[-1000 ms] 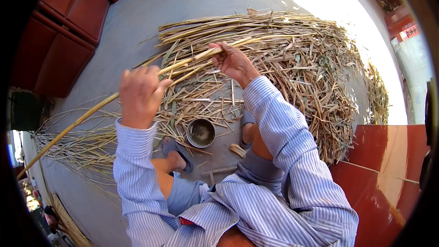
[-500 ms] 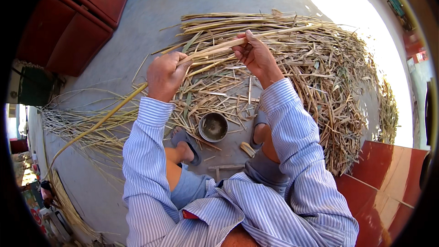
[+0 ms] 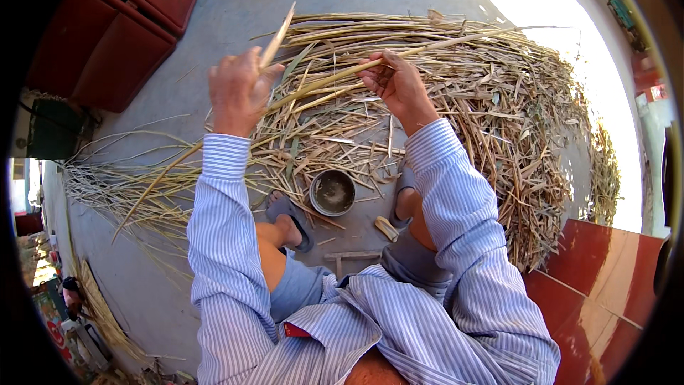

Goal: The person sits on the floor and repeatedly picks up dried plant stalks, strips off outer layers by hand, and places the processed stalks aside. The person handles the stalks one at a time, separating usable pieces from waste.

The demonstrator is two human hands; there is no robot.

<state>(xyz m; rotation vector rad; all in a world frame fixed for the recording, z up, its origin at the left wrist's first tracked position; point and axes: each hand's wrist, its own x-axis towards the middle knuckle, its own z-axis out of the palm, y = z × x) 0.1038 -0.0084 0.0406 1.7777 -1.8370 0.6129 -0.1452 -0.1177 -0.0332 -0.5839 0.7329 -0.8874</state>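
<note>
My left hand [image 3: 235, 93] is closed, with a pale, pointed strip of husk [image 3: 278, 37] sticking up out of its fist. A long yellowish reed stalk [image 3: 320, 83] slants across the view, passing behind that hand; whether the hand also grips it is hidden. Farther right, my right hand [image 3: 399, 90] pinches the same stalk between thumb and fingers, and the stalk's thin end reaches out over the pile to the right. Beneath both hands lies a heap of dry stalks and husk scraps [image 3: 491, 114].
Between my sandalled feet stands a round metal bowl [image 3: 314, 203]. A small wooden piece [image 3: 386, 229] lies by the right foot. Thin stalks [image 3: 128, 189] fan out at the left. A dark red sofa [image 3: 117, 36] stands far left; red boards [image 3: 591, 292] lie at lower right.
My left hand has moved left and up. The pale strip, before lying along the stalk, now points upward from the fist. The stalk's left end has swung, and my right hand stays nearly still.
</note>
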